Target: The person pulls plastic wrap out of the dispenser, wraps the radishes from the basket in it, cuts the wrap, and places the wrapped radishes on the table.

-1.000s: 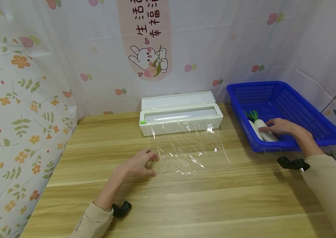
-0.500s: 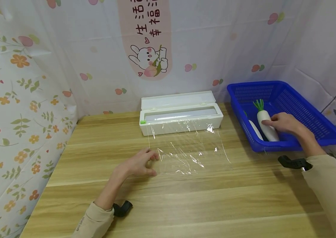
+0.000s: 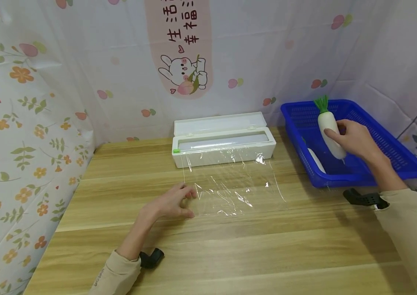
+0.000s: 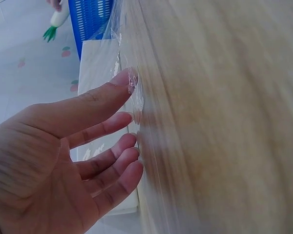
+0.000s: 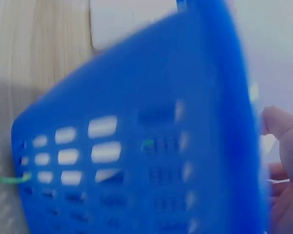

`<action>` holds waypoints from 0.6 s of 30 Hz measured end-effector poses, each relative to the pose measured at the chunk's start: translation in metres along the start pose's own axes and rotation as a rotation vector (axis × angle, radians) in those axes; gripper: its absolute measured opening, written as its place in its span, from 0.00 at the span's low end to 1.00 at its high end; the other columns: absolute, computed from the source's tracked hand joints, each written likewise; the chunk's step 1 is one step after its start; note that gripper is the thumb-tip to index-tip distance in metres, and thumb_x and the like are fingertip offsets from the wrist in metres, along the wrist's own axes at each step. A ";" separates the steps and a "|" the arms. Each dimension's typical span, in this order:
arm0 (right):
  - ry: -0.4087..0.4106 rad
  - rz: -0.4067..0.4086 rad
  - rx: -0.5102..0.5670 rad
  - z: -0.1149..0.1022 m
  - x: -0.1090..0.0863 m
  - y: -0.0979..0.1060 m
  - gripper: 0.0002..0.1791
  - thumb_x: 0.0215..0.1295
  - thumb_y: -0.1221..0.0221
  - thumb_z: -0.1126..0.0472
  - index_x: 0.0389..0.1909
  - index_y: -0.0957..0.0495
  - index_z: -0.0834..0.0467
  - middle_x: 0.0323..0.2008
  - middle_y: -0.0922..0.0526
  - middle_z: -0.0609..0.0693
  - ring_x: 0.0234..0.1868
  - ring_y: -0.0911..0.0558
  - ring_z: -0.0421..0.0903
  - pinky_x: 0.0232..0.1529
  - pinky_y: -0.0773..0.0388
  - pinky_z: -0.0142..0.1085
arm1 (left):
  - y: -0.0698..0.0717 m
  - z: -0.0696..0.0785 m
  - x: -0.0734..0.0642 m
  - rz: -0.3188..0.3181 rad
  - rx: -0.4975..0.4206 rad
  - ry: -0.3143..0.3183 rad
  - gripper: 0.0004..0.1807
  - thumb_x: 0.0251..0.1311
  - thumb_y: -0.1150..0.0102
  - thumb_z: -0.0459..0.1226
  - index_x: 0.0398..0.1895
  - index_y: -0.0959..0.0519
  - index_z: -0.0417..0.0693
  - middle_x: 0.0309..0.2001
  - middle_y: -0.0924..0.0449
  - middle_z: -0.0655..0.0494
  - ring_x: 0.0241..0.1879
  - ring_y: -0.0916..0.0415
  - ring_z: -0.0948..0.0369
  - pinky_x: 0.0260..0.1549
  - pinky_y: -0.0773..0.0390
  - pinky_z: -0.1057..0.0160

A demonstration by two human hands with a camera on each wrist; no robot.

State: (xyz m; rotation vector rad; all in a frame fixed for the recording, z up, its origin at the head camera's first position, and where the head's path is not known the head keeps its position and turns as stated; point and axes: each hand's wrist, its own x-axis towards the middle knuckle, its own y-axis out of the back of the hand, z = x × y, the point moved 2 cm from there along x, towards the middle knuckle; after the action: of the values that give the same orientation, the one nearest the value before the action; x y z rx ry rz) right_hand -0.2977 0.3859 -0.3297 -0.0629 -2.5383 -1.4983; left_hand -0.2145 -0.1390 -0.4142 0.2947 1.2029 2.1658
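My right hand [image 3: 357, 140] grips a white radish [image 3: 328, 130] with a green top, tilted and lifted above the floor of the blue basket [image 3: 298, 144]. A second white radish [image 3: 316, 161] lies inside against the left wall, partly hidden. Over the wooden table, my left hand [image 3: 173, 201] rests with loosely bent fingers at the left edge of a clear sheet of cling film [image 3: 235, 191]. In the left wrist view its thumb [image 4: 124, 77] touches the film. That sheet runs out from the front of a white cling film box [image 3: 226, 155], whose lid stands up.
A patterned curtain [image 3: 119, 73] hangs behind the table [image 3: 230, 254] and along both sides. The green piece [image 3: 176, 151] sits at the box's left end. In the right wrist view the basket's wall [image 5: 151, 78] blurs and hides much of the scene.
My right hand has picked up the radish from beside the other one and raised it, up and away from the basket's near wall. The left hand and film stay put.
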 end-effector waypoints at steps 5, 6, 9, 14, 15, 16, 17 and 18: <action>0.114 0.078 0.002 -0.033 0.004 0.001 0.33 0.73 0.43 0.52 0.60 0.32 0.80 0.45 0.23 0.77 0.39 0.20 0.68 0.24 0.30 0.30 | 0.000 -0.001 0.000 -0.001 -0.013 0.002 0.24 0.52 0.23 0.37 0.49 0.24 0.45 0.47 0.29 0.50 0.51 0.30 0.51 0.50 0.28 0.52; 0.131 0.088 0.001 -0.039 0.004 0.001 0.33 0.73 0.42 0.53 0.60 0.32 0.80 0.45 0.24 0.76 0.40 0.21 0.67 0.25 0.31 0.30 | 0.000 -0.001 0.000 0.000 -0.016 0.003 0.24 0.52 0.23 0.37 0.49 0.24 0.45 0.47 0.29 0.50 0.51 0.31 0.51 0.50 0.28 0.52; 0.174 0.102 -0.011 -0.056 0.004 0.001 0.32 0.72 0.41 0.54 0.59 0.31 0.80 0.45 0.24 0.74 0.41 0.22 0.65 0.29 0.30 0.33 | 0.000 -0.002 -0.001 0.002 -0.023 0.003 0.24 0.52 0.23 0.37 0.49 0.24 0.46 0.48 0.29 0.50 0.52 0.31 0.51 0.51 0.28 0.52; 0.221 0.067 -0.041 -0.084 0.000 -0.003 0.31 0.71 0.40 0.55 0.61 0.32 0.78 0.47 0.26 0.71 0.45 0.27 0.63 0.38 0.26 0.53 | 0.000 -0.002 -0.001 -0.002 -0.023 0.003 0.24 0.53 0.23 0.38 0.50 0.25 0.46 0.48 0.29 0.50 0.51 0.31 0.51 0.51 0.29 0.52; 0.231 0.058 -0.045 -0.090 -0.001 -0.004 0.31 0.71 0.39 0.56 0.62 0.32 0.77 0.49 0.27 0.71 0.46 0.27 0.64 0.40 0.26 0.56 | 0.000 -0.002 -0.001 -0.002 -0.024 0.004 0.24 0.53 0.23 0.38 0.49 0.25 0.46 0.48 0.29 0.50 0.51 0.31 0.51 0.51 0.29 0.52; 0.239 0.049 -0.048 -0.095 -0.002 -0.005 0.32 0.70 0.38 0.56 0.63 0.32 0.76 0.50 0.27 0.71 0.46 0.27 0.64 0.41 0.26 0.58 | 0.000 -0.002 -0.001 -0.002 -0.024 0.006 0.23 0.53 0.23 0.38 0.49 0.25 0.46 0.48 0.29 0.50 0.51 0.31 0.51 0.51 0.29 0.52; 0.249 0.042 -0.054 -0.101 -0.004 -0.007 0.32 0.70 0.38 0.56 0.63 0.32 0.76 0.51 0.28 0.71 0.47 0.28 0.64 0.43 0.26 0.59 | 0.000 -0.002 -0.001 -0.002 -0.024 0.006 0.23 0.53 0.23 0.38 0.49 0.25 0.46 0.48 0.29 0.50 0.51 0.31 0.51 0.51 0.29 0.52; 0.265 0.039 -0.062 -0.107 -0.005 -0.009 0.31 0.69 0.37 0.57 0.64 0.32 0.75 0.52 0.28 0.71 0.48 0.27 0.64 0.44 0.26 0.59 | 0.000 -0.002 -0.001 0.000 -0.025 0.004 0.24 0.53 0.23 0.38 0.49 0.24 0.46 0.48 0.29 0.50 0.51 0.31 0.51 0.51 0.29 0.51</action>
State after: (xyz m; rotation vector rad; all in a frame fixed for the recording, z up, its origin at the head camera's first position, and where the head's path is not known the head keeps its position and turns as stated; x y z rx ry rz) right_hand -0.2784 0.2889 -0.2879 0.0720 -2.2704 -1.4626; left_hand -0.2147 -0.1409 -0.4147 0.2794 1.1777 2.1804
